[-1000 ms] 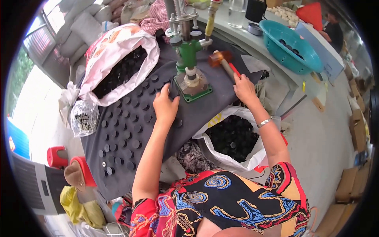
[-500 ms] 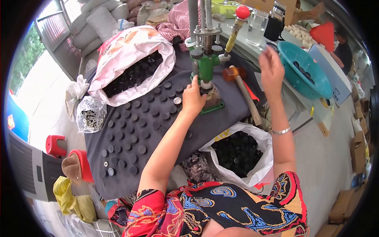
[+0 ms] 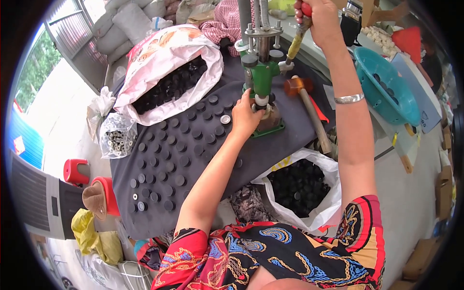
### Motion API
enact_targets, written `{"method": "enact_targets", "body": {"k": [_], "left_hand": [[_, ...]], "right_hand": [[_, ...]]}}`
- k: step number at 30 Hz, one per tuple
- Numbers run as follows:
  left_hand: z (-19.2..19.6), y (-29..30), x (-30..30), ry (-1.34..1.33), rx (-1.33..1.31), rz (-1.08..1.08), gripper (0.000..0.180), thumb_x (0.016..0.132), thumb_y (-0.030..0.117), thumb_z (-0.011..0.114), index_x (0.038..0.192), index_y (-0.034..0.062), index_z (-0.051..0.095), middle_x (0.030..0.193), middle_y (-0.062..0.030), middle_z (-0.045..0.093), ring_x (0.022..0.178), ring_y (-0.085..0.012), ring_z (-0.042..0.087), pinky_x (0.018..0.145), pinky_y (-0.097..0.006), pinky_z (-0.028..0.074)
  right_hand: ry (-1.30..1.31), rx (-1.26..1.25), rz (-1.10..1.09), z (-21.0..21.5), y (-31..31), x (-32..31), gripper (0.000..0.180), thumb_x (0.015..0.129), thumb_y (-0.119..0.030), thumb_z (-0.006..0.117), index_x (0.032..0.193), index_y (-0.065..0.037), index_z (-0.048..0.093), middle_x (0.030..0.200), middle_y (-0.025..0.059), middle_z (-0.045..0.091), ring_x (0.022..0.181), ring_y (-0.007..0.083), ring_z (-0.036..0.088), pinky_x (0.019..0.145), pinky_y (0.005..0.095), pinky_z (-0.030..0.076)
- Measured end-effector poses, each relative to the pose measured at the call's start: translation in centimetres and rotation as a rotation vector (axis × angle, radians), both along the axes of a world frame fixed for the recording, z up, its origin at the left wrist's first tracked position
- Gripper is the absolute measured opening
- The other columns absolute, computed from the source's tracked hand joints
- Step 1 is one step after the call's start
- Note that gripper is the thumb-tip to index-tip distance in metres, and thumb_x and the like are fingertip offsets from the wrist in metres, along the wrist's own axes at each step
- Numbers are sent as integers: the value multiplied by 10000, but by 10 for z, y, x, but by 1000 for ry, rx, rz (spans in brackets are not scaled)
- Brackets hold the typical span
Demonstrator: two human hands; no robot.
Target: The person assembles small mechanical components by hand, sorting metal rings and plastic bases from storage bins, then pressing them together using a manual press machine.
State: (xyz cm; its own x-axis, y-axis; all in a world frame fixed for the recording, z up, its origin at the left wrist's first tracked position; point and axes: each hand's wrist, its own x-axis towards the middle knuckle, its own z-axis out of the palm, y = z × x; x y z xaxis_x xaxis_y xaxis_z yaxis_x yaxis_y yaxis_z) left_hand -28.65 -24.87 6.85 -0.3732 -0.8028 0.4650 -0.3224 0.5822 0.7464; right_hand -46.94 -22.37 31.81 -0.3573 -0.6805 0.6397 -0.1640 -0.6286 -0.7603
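My left hand [image 3: 245, 117] is at the foot of a green hand press [image 3: 262, 81], its index finger stretched upward and its thumb beside the white-tipped ram. Something dark sits by the thumb under the ram; the fingers partly hide what they pinch. My right hand [image 3: 323, 24] is raised and wrapped around the red ball knob [image 3: 306, 8] of the press lever [image 3: 296, 43]. Rows of small black round caps [image 3: 184, 160] lie on the dark cloth [image 3: 126, 166] left of the press. One cap [image 3: 225, 119] near my left hand shows a pale inside.
A mallet [image 3: 309, 106] lies right of the press. White sacks of black caps stand behind [image 3: 145, 72] and in front [image 3: 331, 191]. A clear bag of small rings [image 3: 118, 140] sits at left, a teal basin [image 3: 382, 92] at right. Red stools [image 3: 76, 171] stand on the floor.
My right hand has gone up and taken hold of the lever's red knob. My left hand stays at the press foot. The whole view has shifted slightly.
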Motion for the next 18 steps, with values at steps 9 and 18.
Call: {"method": "enact_targets", "body": {"k": [9, 18], "left_hand": [[-9, -3, 1, 70, 89, -25, 798, 623, 138, 763, 1318, -8, 397, 994, -144, 669, 951, -317, 608, 836, -399, 473], [21, 8, 77, 85, -67, 42, 475, 676, 32, 635, 1147, 24, 579, 984, -151, 670, 866, -277, 649, 783, -354, 515]], "right_hand": [[72, -159, 130, -50, 78, 2, 283, 845, -100, 480, 1037, 75, 593, 810, 106, 588, 741, 167, 577, 790, 320, 497], [91, -420, -93, -188, 133, 30, 89, 802, -1, 457, 813, 12, 544, 702, 92, 513, 671, 194, 526, 904, 444, 436]]}}
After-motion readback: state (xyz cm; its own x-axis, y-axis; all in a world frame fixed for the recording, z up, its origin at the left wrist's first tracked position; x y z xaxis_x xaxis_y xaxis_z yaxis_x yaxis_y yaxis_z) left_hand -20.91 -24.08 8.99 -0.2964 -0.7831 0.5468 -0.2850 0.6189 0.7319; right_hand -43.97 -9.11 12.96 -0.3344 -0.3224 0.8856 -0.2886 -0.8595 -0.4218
